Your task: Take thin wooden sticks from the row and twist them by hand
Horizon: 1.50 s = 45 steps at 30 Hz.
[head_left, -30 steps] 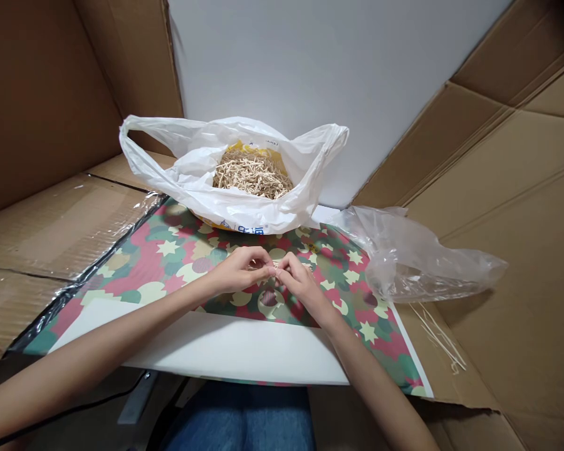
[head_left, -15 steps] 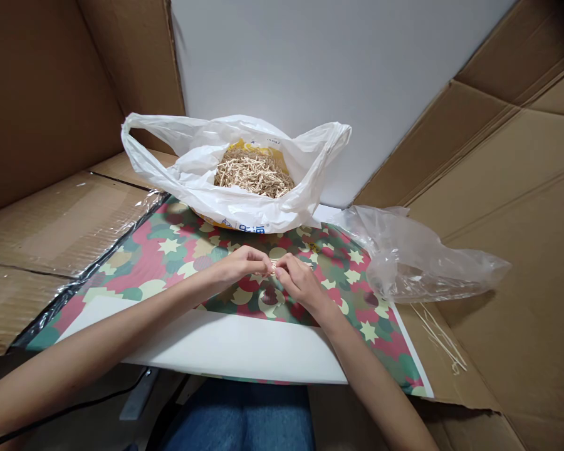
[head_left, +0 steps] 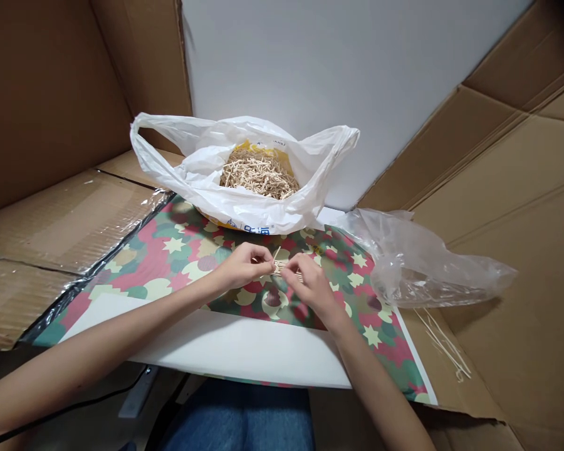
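Pinching thin wooden sticks [head_left: 287, 271] between left hand [head_left: 242, 266] and right hand [head_left: 310, 289], each grip pressed tight, above star-patterned paper [head_left: 157, 263] at lower centre.

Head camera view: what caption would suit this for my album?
The left hand and right hand pinch thin wooden sticks above a patterned sheet, a white plastic bag of more behind.

A white plastic bag [head_left: 202, 181] sits at the far edge of a sheet [head_left: 160, 250] printed with stars and camouflage blotches. A clear plastic bag [head_left: 432, 263] lies crumpled to its right, on cardboard [head_left: 498, 188]. A white board [head_left: 230, 344] overlaps the sheet's near edge, a white panel [head_left: 338, 75] stands behind, and jeans [head_left: 237, 419] show below.
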Each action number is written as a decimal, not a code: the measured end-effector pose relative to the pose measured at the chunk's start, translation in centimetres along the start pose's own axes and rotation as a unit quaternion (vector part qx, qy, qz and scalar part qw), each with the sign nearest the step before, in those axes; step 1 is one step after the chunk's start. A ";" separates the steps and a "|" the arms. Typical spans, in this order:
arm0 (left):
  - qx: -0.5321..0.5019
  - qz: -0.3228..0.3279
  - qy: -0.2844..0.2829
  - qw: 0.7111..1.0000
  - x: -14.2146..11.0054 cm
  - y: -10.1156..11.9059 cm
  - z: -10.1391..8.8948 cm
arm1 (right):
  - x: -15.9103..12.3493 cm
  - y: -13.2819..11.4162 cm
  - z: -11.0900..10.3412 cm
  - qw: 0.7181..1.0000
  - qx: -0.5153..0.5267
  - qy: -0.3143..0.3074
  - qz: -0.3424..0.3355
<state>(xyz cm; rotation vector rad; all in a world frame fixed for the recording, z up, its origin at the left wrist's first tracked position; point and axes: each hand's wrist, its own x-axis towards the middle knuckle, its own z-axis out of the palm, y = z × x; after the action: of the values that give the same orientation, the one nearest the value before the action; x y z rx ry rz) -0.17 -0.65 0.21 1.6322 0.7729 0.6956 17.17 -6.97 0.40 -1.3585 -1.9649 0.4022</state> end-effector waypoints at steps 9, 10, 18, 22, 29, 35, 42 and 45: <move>0.120 0.079 0.017 0.990 -0.5 0.1 0.3 | -0.1 -0.9 1.6 0.992 0.078 -0.035 0.093; 0.132 0.082 0.017 0.988 -0.5 0.1 0.3 | -0.1 -0.9 1.6 0.992 0.074 -0.036 0.092; 0.123 0.050 -0.039 0.990 -0.1 0.0 -0.3 | -0.4 -0.6 1.7 0.997 -0.069 -0.013 0.011; 0.087 0.006 -0.067 0.994 0.2 -0.1 -0.4 | -0.4 -0.3 1.7 0.993 -0.112 -0.037 -0.013; 0.152 0.084 0.002 0.985 0.0 -0.2 -0.2 | -0.2 -0.1 1.5 0.997 -0.060 -0.030 0.030; 0.289 0.192 0.015 0.938 -0.4 -0.1 0.1 | 0.0 -0.5 1.0 0.990 0.069 -0.043 0.112; 0.292 0.202 0.031 0.934 -0.7 0.5 0.0 | 0.1 -0.6 0.7 0.966 0.191 -0.084 0.152; 0.261 0.197 0.062 0.943 -0.8 0.7 0.1 | 0.1 -0.4 0.7 0.952 0.246 -0.100 0.152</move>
<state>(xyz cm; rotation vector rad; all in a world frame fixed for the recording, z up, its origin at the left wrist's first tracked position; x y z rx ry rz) -0.51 -1.38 0.85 2.2838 0.7665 0.9357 16.38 -6.93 0.17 -1.3203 -1.6458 1.1347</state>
